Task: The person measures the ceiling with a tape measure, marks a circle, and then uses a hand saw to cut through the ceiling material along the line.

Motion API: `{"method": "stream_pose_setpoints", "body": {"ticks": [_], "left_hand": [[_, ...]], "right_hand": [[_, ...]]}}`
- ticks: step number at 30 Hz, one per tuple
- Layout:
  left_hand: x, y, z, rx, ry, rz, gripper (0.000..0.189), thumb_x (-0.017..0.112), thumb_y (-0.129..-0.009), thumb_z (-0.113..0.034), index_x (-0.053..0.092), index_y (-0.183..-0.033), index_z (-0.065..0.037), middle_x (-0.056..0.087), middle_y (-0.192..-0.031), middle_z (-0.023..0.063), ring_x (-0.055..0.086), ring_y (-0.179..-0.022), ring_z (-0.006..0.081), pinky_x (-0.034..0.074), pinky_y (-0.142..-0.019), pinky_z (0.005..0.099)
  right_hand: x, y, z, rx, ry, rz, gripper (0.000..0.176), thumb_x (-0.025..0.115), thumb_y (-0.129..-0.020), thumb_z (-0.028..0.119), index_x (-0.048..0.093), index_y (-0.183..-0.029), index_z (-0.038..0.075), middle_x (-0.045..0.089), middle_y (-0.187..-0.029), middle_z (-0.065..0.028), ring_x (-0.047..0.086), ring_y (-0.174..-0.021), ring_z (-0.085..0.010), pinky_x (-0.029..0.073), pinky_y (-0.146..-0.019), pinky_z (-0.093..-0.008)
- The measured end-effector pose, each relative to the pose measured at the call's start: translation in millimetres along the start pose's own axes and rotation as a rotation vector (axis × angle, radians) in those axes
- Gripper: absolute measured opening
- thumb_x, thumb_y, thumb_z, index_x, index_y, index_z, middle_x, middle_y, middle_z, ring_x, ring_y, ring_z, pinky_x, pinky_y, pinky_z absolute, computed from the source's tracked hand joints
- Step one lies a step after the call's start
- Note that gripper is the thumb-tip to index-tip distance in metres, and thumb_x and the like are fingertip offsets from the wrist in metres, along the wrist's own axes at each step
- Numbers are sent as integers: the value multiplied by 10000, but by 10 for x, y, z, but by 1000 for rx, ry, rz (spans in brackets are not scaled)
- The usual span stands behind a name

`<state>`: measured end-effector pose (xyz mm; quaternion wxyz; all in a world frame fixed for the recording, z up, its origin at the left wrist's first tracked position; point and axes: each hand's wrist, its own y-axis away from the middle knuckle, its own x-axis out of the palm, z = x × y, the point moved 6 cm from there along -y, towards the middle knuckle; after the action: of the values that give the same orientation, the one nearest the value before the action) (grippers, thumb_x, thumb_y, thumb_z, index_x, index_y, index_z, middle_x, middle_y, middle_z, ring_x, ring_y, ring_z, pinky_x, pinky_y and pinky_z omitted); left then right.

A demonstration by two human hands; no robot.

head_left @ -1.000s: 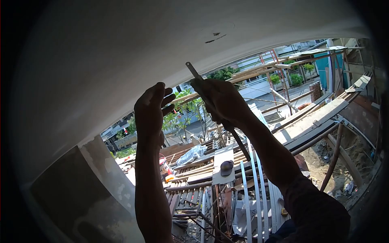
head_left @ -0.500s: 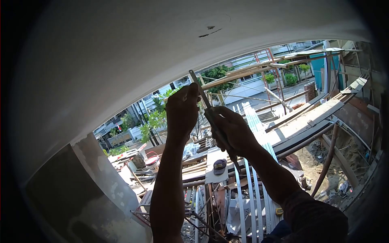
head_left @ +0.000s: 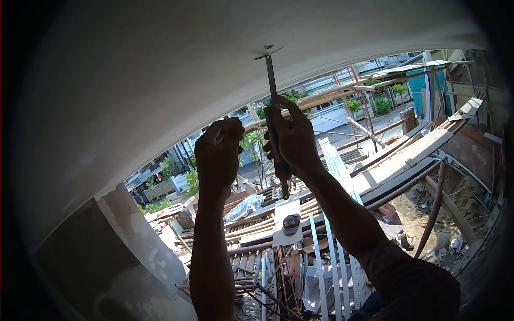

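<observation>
My right hand (head_left: 293,136) is wrapped around the handle of a hand saw with a narrow blade (head_left: 271,77), like a hacksaw blade with a hole at its tip. The blade points upward, its tip at a dark slit (head_left: 261,56) in the pale ceiling (head_left: 176,69). A small ragged hole (head_left: 269,46) lies just beyond the slit. To the left, my left hand (head_left: 218,155) is raised, apart from the saw, with its fingers curled closed. Both hands are in shadow, and what the left fingers hold, if anything, is hidden.
Below are bamboo scaffolding, planks and pale metal strips (head_left: 317,257). A dark cap (head_left: 291,223) rests on a board. A grey plastered column (head_left: 142,230) stands at left. Curved formwork (head_left: 396,168) extends right, above sandy ground with debris.
My right hand has raised the saw, moving its tip from below the ceiling edge to the slit. My left hand has moved left and down, away from the blade.
</observation>
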<state>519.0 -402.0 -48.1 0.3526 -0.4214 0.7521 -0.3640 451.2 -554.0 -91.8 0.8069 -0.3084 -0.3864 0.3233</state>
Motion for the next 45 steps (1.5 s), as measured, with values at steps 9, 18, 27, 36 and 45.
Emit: {"method": "stream_pose_setpoints", "body": {"ticks": [9, 18, 27, 36, 45], "left_hand": [[-179, 173, 364, -16, -27, 20, 286, 634, -977, -276, 686, -1124, -36, 728, -991, 82, 694, -933, 159, 566, -766, 327], [-252, 387, 557, -85, -61, 59, 277, 631, -982, -260, 684, -1118, -24, 728, -997, 96, 697, -938, 165, 563, -767, 319], [-833, 116, -210, 53, 575, -170, 1081, 709, -896, -479, 41, -1516, 104, 247, -1495, 381, 385, -1376, 480, 449, -1077, 536], [-787, -410, -513, 170, 857, -223, 1056, 705, -897, -454, 9, -1548, 1, 83, -1565, 335, 218, -1454, 484, 304, -1182, 551], [-808, -422, -534, 222, 827, -217, 884, 669, -941, -408, 151, -1508, 30, 333, -1442, 274, 443, -1310, 400, 388, -1129, 516]], "right_hand": [[265, -76, -166, -154, -84, -35, 379, 556, -1015, 260, 535, -1352, 89, 627, -766, -62, 625, -606, -111, 488, -478, -280], [-6, -67, 30, 100, -68, 108, 373, 544, -1030, 267, 522, -1374, 126, 582, -682, -54, 541, -479, -113, 430, -405, -270], [-102, -389, 491, 63, 271, 163, 369, 468, -1049, 190, 532, -1395, 79, 513, -571, -9, 434, -394, -87, 331, -354, -262], [-93, -509, 382, 49, 283, 213, 373, 430, -1067, 238, 542, -1393, 97, 467, -537, 12, 411, -373, -83, 322, -346, -271], [-105, -344, 453, 75, 205, 195, 346, 442, -1062, 234, 582, -1367, 148, 457, -553, 12, 388, -384, -74, 321, -360, -263]]}}
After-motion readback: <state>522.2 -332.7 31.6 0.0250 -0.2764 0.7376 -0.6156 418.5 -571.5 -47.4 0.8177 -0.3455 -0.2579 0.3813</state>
